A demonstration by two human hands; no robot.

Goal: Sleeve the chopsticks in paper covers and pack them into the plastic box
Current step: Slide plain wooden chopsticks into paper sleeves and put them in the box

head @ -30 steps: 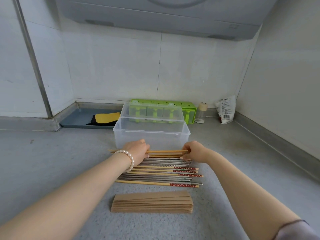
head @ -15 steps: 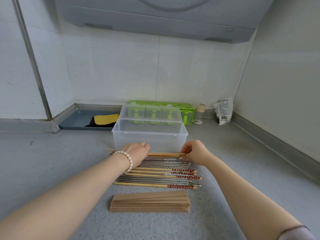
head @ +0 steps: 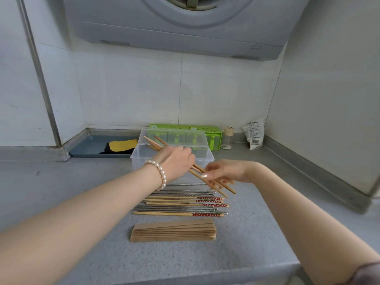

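Grey speckled countertop [head: 236, 254] is running under my arms into a tiled corner, with a range hood [head: 185, 27] hanging overhead. I am holding a few plain wooden chopsticks [head: 156, 143] lifted off the counter, tilted so their far ends are pointing up and left over the plastic box [head: 141, 159] and their near ends are angling down to the right. My left hand [head: 176, 163] is closing around the middle of that bundle, fingers curled over it. My right hand [head: 225, 171] is pinching the lower ends between thumb and fingertips, the other fingers loosely spread.

Below my hands the rest of the chopsticks [head: 181, 203] are lying side by side on the counter, some steel, some wooden with red patterned ends pointing right. Just nearer to me, a stack of brown paper covers [head: 173, 231] is lying flat, parallel to them and not touching them.

I am seeing the clear box just behind the row, its lid tipped open at the back. A pearl bracelet [head: 159, 174] is sitting on my left wrist. Behind the box a green holder [head: 213, 134] is standing against the wall, a small jar [head: 227, 137] and a white packet [head: 255, 133] to its right, and a blue tray [head: 90, 148] with a yellow cloth [head: 122, 145] to its left.
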